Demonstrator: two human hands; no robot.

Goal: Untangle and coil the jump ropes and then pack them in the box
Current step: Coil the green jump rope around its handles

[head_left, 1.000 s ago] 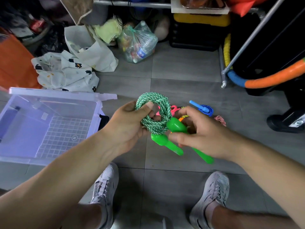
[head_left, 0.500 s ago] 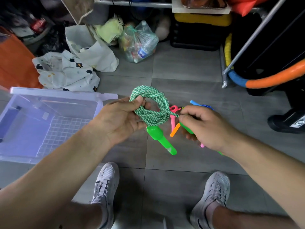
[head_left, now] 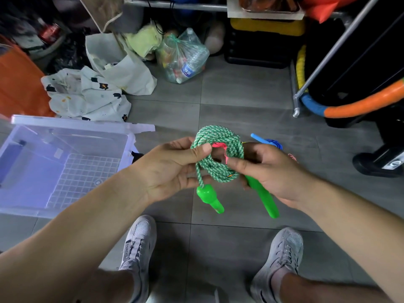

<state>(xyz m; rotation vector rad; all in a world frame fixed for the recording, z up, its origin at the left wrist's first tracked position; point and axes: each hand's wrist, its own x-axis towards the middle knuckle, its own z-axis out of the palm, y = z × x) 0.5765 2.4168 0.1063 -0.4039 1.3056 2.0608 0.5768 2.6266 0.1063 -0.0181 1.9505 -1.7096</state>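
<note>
Grey tiled floor (head_left: 240,119) is carrying everything. Clear plastic box (head_left: 83,126) is sitting open at the left, well apart from the hands. Only its gridded base is showing through, and no rope is packed in it yet.

Left hand (head_left: 172,169) is holding the green jump rope (head_left: 218,169) in the air between the two hands. Its grip is clamped, with the thumb pressing the coil's left side against curled fingers. Right hand (head_left: 273,171) is gripping the second handle (head_left: 264,197), fingers wrapped round it and forefinger lying against the loops. First handle (head_left: 209,199) is hanging free under the coil.

Judgement: the braided cord is looking soft, light and limp, so the loops will likely be springing loose unless pinched across all turns. The rigid, smooth handles are offering the surer holds.

Blue rope (head_left: 269,142), pink rope (head_left: 219,145) (showing through the coil's centre) and red-and-white rope (head_left: 293,157) are lying on the floor beyond the hands.
</note>
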